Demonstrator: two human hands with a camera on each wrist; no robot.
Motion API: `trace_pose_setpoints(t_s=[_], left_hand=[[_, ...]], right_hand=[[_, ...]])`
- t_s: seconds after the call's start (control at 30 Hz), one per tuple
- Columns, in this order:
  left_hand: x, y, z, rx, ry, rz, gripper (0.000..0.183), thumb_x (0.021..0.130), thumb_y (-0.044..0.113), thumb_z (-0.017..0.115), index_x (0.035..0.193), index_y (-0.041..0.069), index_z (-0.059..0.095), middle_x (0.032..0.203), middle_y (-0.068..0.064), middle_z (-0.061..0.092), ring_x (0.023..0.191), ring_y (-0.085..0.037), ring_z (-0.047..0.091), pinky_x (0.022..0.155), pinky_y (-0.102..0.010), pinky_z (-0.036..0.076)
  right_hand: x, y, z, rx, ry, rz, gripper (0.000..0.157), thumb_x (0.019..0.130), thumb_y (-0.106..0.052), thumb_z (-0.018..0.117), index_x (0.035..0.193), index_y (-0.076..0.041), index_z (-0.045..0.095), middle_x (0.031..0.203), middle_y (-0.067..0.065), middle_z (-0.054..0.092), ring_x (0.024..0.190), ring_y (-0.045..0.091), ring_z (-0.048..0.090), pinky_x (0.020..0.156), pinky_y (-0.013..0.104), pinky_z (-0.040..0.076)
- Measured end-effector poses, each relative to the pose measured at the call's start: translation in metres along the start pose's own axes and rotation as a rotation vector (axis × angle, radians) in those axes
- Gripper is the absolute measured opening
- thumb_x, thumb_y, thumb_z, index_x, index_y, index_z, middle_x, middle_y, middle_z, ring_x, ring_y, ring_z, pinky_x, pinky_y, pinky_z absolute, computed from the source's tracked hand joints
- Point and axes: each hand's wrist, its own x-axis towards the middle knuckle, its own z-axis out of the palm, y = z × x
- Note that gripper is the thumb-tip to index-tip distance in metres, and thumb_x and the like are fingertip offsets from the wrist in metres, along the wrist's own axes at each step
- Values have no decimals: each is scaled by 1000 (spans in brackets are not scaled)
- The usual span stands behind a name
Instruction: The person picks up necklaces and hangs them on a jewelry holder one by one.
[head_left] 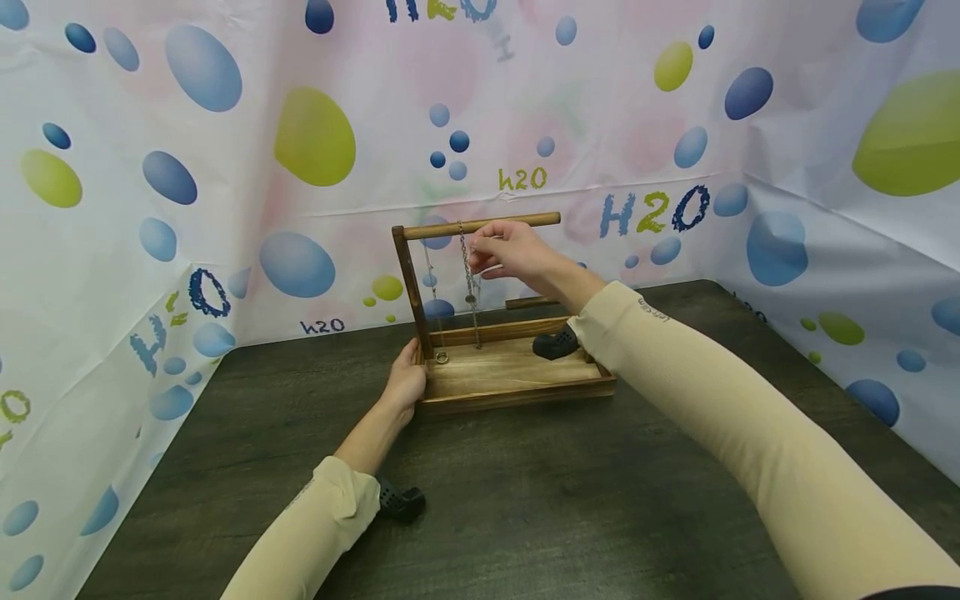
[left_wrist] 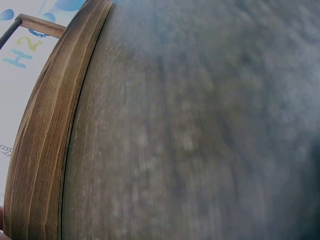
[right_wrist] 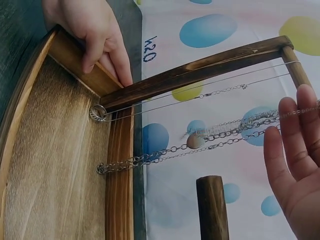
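Observation:
A wooden jewelry stand [head_left: 517, 389] has a shallow tray, an upright post [head_left: 412, 283] and a crossbar [head_left: 525, 221]. My left hand [head_left: 405, 382] grips the tray's left end, thumb over the rim and fingers outside, as the right wrist view shows. Chain necklaces [right_wrist: 170, 151] hang from the bar down to the tray, one carrying a small round pendant [right_wrist: 195, 141]. My right hand [head_left: 513, 250] pinches at a chain just below the bar. In the right wrist view its nearer fingers are extended, hiding the pinch. A thin chain [head_left: 430, 262] with a ring [head_left: 442, 357] hangs beside the post.
A shorter wooden bar [head_left: 528, 302] stands toward the right rear of the stand. The dark wood-grain table [head_left: 525, 483] lies beneath it. Behind hangs a white curtain [head_left: 480, 100] printed with blue and green drops. Black wrist devices [head_left: 557, 343] sit under both sleeves.

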Motion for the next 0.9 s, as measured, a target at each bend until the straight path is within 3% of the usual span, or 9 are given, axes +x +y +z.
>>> trace_pose_setpoints(t_s=[0.37, 0.57, 0.9], left_hand=[[1, -2, 1, 1, -3, -5, 78, 90, -16, 31, 161, 2, 5, 167, -16, 4, 153, -30, 2, 122, -45, 9], [1, -2, 1, 9, -3, -7, 78, 90, -16, 31, 161, 2, 5, 167, -16, 4, 153, -30, 2, 122, -45, 9], [0, 0, 1, 7, -3, -2, 77, 90, -16, 30, 161, 1, 4, 167, -17, 4, 153, -30, 1, 122, -44, 7]], right_hand=[[-6, -4, -14, 39, 79, 53, 18, 103, -16, 58, 111, -1, 64, 91, 9, 70, 56, 16, 58, 76, 41, 55], [-8, -5, -25, 33, 106, 80, 19, 101, -17, 61, 111, 0, 64, 90, 7, 73, 53, 15, 59, 65, 32, 57], [-14, -12, -44, -9, 93, 62, 20, 103, -15, 58, 115, 0, 60, 97, 9, 71, 58, 15, 62, 68, 34, 58]])
